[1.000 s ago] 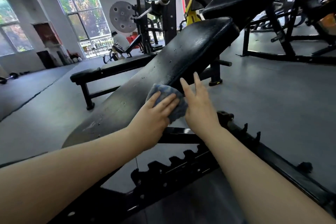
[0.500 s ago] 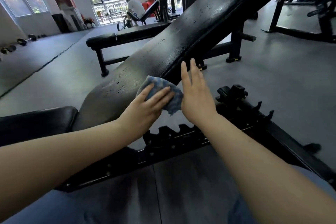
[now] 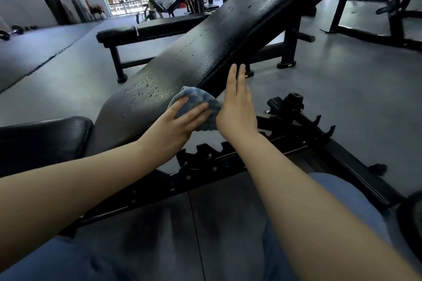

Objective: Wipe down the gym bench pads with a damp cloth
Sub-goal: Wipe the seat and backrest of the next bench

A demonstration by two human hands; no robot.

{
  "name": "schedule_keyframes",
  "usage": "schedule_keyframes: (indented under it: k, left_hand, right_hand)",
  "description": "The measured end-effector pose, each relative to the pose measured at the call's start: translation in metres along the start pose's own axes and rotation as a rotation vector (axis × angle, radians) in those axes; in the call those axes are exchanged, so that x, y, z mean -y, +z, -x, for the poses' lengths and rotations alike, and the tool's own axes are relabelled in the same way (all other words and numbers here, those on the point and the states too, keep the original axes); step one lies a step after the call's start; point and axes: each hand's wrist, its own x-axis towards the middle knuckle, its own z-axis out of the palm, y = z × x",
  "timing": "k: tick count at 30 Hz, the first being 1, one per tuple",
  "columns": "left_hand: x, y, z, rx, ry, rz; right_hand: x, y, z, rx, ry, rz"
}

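Left hand (image 3: 177, 124) has its fingers laid out nearly straight, pressing a bunched blue cloth (image 3: 201, 104) onto the lower edge of the inclined back pad (image 3: 228, 36). Right hand (image 3: 237, 107) is flat-fingered beside it, probably touching the pad's side. Black vinyl, glossy, beaded with droplets.

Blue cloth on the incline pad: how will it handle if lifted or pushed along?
Probably floppy: the blue cloth lies bunched under the left hand. Likely light for its size. Droplets on the incline pad suggest it would slide easily, though wet fabric may drag.
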Motion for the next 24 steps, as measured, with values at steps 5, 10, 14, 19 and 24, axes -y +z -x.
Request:
schedule_keyframes:
  k: [5,10,14,19,24]
  left_hand:
    - [0.001,-0.002,0.032,0.075,0.058,0.026]
    - [-0.001,0.002,0.054,0.082,0.007,0.076]
    - [0.005,0.003,0.059,0.067,0.084,0.067]
    - [0.025,-0.002,0.082,0.017,0.204,0.217]
    - [0.028,-0.004,0.130,0.074,0.123,0.377]
  right_hand:
    - [0.008,0.013,0.013,-0.149,-0.078,0.066]
    - [0.011,0.028,0.022,-0.379,-0.667,0.054]
    - [0.012,0.035,0.034,-0.221,-0.965,0.036]
    - [0.008,0.051,0.039,-0.123,-1.037,0.146]
    - [0.006,0.059,0.031,-0.242,-1.100,0.264]
